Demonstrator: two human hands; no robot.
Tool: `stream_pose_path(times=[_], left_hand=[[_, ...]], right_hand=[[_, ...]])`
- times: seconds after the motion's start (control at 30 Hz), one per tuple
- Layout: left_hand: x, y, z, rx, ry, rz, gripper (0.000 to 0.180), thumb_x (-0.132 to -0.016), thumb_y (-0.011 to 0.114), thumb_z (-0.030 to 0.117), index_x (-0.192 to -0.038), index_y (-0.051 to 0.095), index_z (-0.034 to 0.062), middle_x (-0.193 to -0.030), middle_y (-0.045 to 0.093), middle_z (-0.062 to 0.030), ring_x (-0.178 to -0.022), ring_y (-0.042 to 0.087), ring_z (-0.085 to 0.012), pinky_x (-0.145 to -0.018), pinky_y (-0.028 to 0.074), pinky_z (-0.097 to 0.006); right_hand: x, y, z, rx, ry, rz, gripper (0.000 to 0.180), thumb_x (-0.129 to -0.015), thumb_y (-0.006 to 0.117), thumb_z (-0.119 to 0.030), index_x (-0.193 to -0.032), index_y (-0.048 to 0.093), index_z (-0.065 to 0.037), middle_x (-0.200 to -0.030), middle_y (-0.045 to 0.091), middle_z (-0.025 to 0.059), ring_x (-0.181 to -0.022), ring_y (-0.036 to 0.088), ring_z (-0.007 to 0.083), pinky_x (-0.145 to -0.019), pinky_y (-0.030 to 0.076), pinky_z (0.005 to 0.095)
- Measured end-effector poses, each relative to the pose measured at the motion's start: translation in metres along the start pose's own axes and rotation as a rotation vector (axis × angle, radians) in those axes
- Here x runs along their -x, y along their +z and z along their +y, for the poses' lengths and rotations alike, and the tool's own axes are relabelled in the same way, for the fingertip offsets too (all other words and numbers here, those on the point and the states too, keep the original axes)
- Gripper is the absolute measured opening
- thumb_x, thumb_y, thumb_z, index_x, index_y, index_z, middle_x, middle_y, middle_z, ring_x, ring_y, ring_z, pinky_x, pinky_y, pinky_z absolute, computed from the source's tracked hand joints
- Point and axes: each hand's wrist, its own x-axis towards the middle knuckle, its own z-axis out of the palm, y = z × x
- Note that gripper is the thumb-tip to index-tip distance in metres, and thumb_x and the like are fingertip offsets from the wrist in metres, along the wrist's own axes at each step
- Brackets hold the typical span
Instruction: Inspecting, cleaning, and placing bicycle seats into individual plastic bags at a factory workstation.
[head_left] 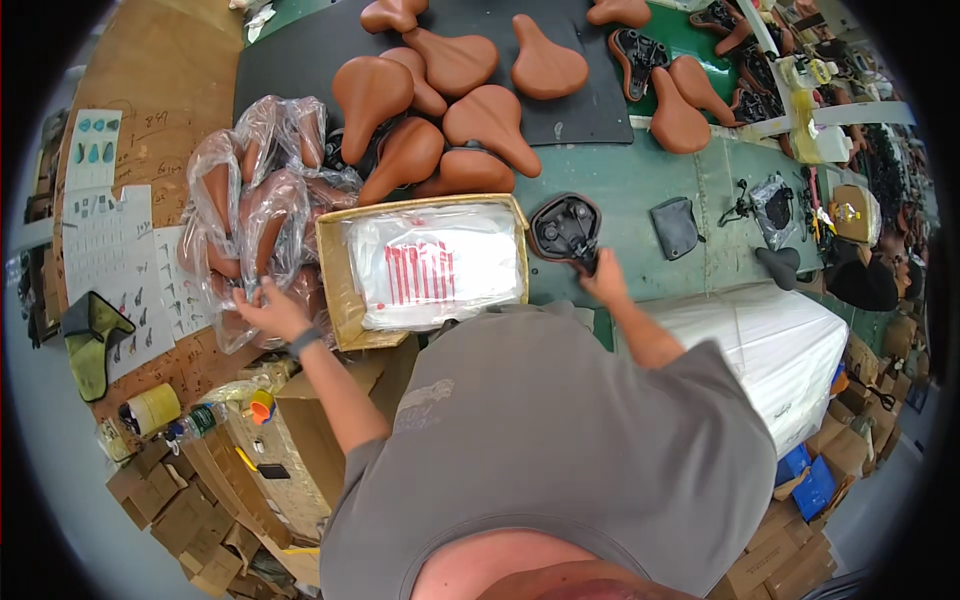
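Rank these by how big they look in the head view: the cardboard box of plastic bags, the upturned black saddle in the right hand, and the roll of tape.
1. Cardboard box of plastic bags, clearly largest.
2. Upturned black saddle, held by the right hand.
3. Roll of tape, smallest; it sits toward the fisheye rim, which may shrink it somewhat.

Tight on my left, more room on my right

My left hand [268, 312] is squeezed between the pile of bagged saddles [255, 215] and the cardboard box of plastic bags [340, 285]. My right hand [603, 283] has bare green table [640, 180] past the upside-down saddle [566, 230]. The heap of brown saddles [440, 120] blocks the way further up.
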Motion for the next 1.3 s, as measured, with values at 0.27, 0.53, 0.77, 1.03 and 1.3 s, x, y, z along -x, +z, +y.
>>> stream_pose_path(times=[0.27,0.53,0.77,1.03,1.3], left_hand=[[0.195,-0.006,0.171,0.438,0.277,-1.056,0.062,-0.097,0.088,0.016,-0.152,0.065,0.0013,-0.147,0.072,-0.0181,-0.131,0.071,-0.0313,-0.109,0.057,-0.04],[0.229,-0.004,0.3,0.403,0.856,-0.996,0.122,-0.073,0.095,0.07,-0.164,0.052,0.0026,-0.164,0.053,-0.0297,-0.141,0.062,-0.0476,-0.116,0.053,-0.053],[0.2,0.021,0.319,0.128,0.676,-1.332,0.055,-0.099,0.077,0.057,-0.131,0.082,0.0132,-0.123,0.08,-0.0196,-0.111,0.077,-0.0396,-0.095,0.062,-0.051],[0.313,-0.05,0.323,0.444,0.911,-0.818,0.057,-0.108,0.068,0.04,-0.145,0.069,-0.0028,-0.154,0.066,-0.0214,-0.15,0.055,-0.0425,-0.121,0.045,-0.059],[0.319,-0.072,0.328,0.763,1.009,-1.186,0.057,-0.108,0.067,0.033,-0.155,0.063,0.0025,-0.165,0.059,-0.0163,-0.16,0.045,-0.0389,-0.133,0.032,-0.059]], right_hand=[[0.086,-0.106,-0.157,-1.554,0.626,-0.483,0.067,-0.108,0.067,-0.052,-0.147,0.057,0.001,-0.089,0.066,0.0138,-0.055,0.05,0.0144,-0.048,0.041,0.0312],[0.152,-0.176,-0.224,-2.198,0.049,-1.04,0.1,-0.111,0.033,-0.083,-0.164,0.041,0.002,-0.075,0.056,0.0078,-0.043,0.033,0.0113,-0.044,0.033,0.0278],[0.178,-0.183,-0.225,-2.257,-0.031,-1.205,0.101,-0.111,0.031,-0.083,-0.165,0.04,0.002,-0.074,0.055,0.0073,-0.044,0.036,0.0111,-0.044,0.034,0.0278],[0.176,-0.172,-0.238,-2.074,0.089,-0.872,0.098,-0.109,0.028,-0.086,-0.151,0.054,-0.002,-0.072,0.058,0.0066,-0.05,0.048,0.0164,-0.051,0.039,0.0314],[0.189,-0.201,-0.272,-1.94,0.479,-0.588,0.083,-0.108,0.033,-0.087,-0.122,0.066,-0.013,-0.063,0.049,0.0061,-0.05,0.043,0.0183,-0.052,0.04,0.0335]])
